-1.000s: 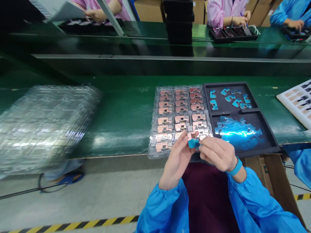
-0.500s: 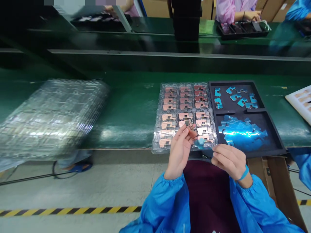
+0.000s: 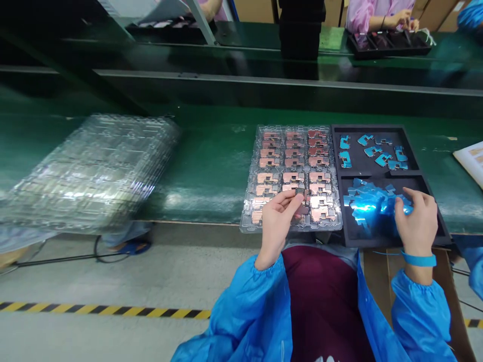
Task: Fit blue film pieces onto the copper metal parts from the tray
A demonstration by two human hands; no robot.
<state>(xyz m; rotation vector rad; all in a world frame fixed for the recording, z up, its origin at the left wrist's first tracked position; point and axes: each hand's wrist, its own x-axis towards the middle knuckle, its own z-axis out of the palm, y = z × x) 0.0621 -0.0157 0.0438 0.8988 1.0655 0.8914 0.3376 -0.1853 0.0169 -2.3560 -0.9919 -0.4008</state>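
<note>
Between the thumb and fingers of my left hand (image 3: 278,217) is a small circuit board (image 3: 302,195), held above the near part of a clear plastic tray (image 3: 249,208). Rows of copper-coloured boards (image 3: 320,177) sit in that tray's pockets. My right hand (image 3: 418,221), thumb and fingers apart, is over the right side of a pile of blue film pieces (image 3: 368,201). The pile lies in the near compartment of a black tray (image 3: 428,221). In its far compartment are several boards covered in blue film (image 3: 383,159).
A stack of clear plastic trays (image 3: 94,166) stands to the left on the green bench (image 3: 204,176). A white tray (image 3: 473,158) is at the right edge. Across the bench, a person in pink sleeves (image 3: 360,17) works over a black box (image 3: 390,45).
My right hand has moved right, from beside the clear tray to the blue film pile, and its fingers have opened. My left hand still holds the board. The view has shifted slightly.
</note>
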